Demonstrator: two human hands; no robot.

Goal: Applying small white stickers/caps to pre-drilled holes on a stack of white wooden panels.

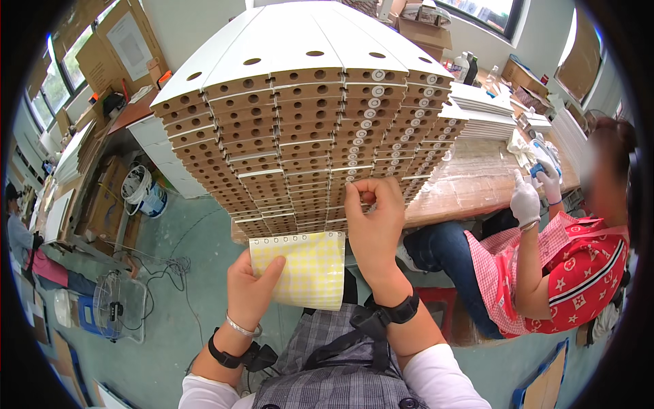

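Observation:
A tall stack of white boards (300,34) stands before me, its brown edges full of round holes. White ring-shaped stickers (373,102) cover holes in the right-hand columns, while the columns to the left show bare dark holes. My left hand (253,281) grips a yellow-and-white checked sticker sheet (308,269), thumb on top, just below the stack. Along the sheet's upper edge runs a row of small rings. My right hand (376,221) is at the board edges below the column of stickers, its fingers curled together in a pinch. Whatever lies between those fingertips is hidden.
On the right, a seated person in a red top with white gloves (526,203) works at a wooden table (477,170). More white boards (480,112) lie on it. A fan (119,307), loose cables (178,267) and a bucket (144,192) stand on the left floor.

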